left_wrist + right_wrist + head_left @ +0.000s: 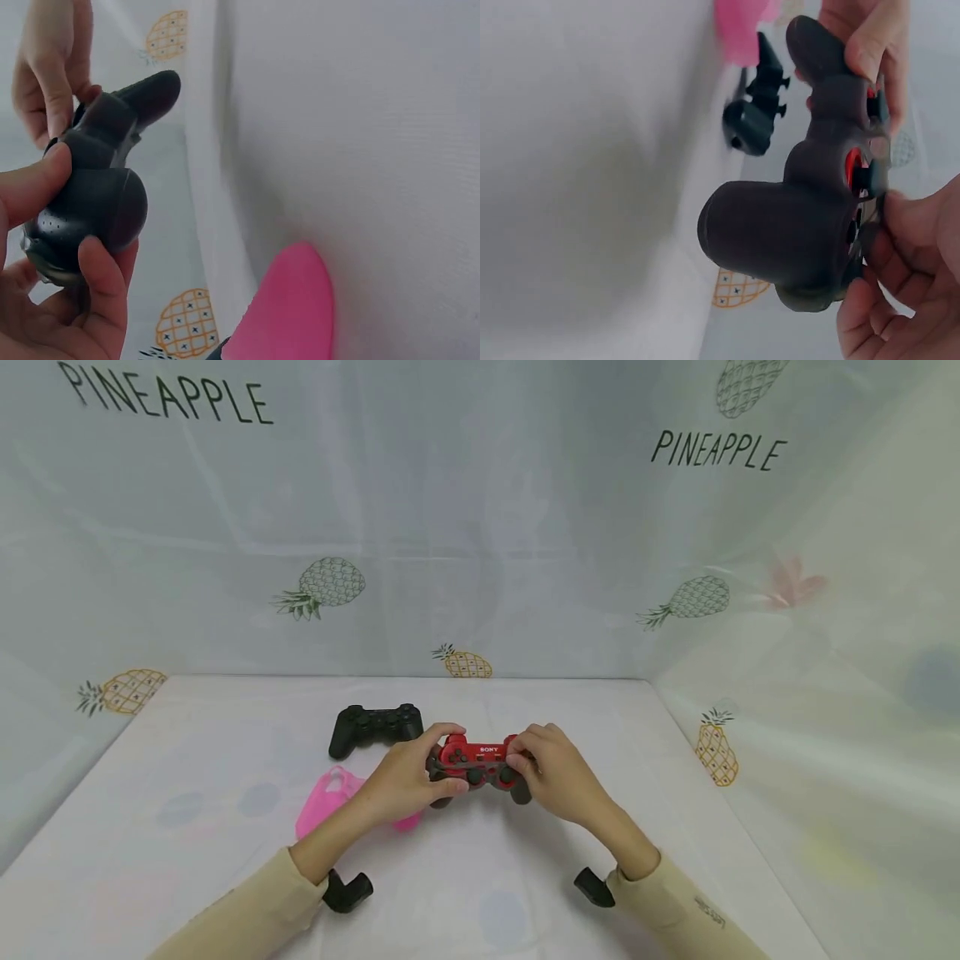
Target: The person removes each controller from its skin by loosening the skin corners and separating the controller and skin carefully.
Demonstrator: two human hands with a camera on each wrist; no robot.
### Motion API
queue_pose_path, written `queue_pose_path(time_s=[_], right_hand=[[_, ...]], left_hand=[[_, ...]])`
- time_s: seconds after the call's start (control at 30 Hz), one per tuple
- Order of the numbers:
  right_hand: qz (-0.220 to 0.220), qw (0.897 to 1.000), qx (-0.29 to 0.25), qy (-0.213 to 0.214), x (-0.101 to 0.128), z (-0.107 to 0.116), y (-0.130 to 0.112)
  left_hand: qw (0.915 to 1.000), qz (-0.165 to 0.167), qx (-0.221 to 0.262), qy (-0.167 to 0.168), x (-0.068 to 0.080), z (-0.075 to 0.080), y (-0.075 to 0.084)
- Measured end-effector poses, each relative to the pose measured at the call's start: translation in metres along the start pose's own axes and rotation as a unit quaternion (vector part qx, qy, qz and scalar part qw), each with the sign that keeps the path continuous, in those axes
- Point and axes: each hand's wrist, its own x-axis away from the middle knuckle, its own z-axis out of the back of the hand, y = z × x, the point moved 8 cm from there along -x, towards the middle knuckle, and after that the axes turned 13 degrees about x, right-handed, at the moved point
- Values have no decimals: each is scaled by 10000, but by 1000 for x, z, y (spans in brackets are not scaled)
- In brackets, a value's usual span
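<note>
A red Sony game controller [489, 752] is held up above the table by both hands. A dark, smooth cover [780, 229] wraps its back and grips, while red shows on top and around the thumbsticks. My left hand [408, 779] grips the controller's left end, with the thumb on the front and the fingers round the far edge. At the right end, my right hand [558, 777] pinches the upper corner with thumb and fingers. Beneath the left forearm lies a soft pink piece [322, 802], partly hidden by it. A black game controller [375, 727] rests behind the left hand.
White patterned cloth covers the table [225, 760], and a pineapple-print curtain [487, 527] hangs behind and at the sides. A small black device [348, 892] sits at the left wrist and another black device [594, 887] at the right wrist.
</note>
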Motion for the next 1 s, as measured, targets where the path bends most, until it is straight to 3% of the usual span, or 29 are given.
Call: queue_pose_path(time_s=[0.13, 0.33, 0.53, 0.73, 1.0], right_hand=[[-223, 9963, -755, -344, 3, -2, 6], [38, 9881, -1307, -814, 7, 0, 2], [410, 9926, -1028, -503, 12, 8, -5], [960, 9937, -575, -37, 18, 16, -17], [1089, 9935, -265, 192, 24, 17, -17]], left_hand=[[10000, -20, -47, -70, 0, -1, 1], [10000, 62, -58, 22, 5, 6, -2], [9995, 17, 44, 299, 7, 16, 1], [9990, 65, 263, 356, 9, 20, 3], [9988, -55, 211, 436, 8, 17, 9]])
